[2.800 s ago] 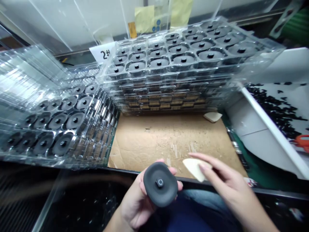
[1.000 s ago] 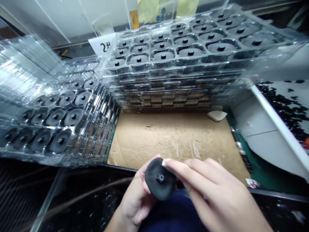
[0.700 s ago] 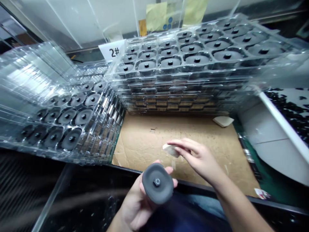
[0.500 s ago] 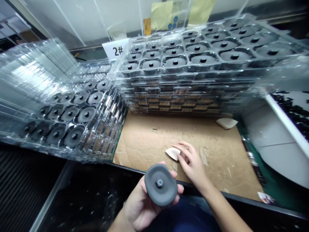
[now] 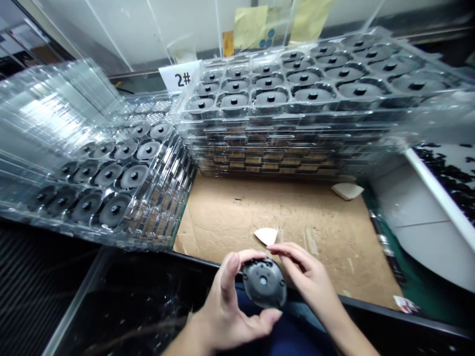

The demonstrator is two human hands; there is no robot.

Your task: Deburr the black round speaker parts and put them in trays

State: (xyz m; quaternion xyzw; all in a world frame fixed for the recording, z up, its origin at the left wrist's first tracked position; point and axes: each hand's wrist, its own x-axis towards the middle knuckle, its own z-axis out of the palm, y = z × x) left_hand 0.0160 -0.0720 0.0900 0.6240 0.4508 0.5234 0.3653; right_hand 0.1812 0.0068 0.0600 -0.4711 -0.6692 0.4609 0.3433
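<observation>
Black moulded disc (image 5: 264,283): pinched at the rim by your left fingers (image 5: 232,264) and right fingers (image 5: 293,252); cream sponge wedge (image 5: 266,236) lies just beyond on cardboard (image 5: 222,217).

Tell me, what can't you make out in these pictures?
All from the head camera:
The far face of the dark round part: turned away, its edge partly covered by the left hand and right hand.
The lower clear trays: contents hidden by the trays stacked above.
The black bits at right: too small to identify, and cut off by the picture's edge.
</observation>
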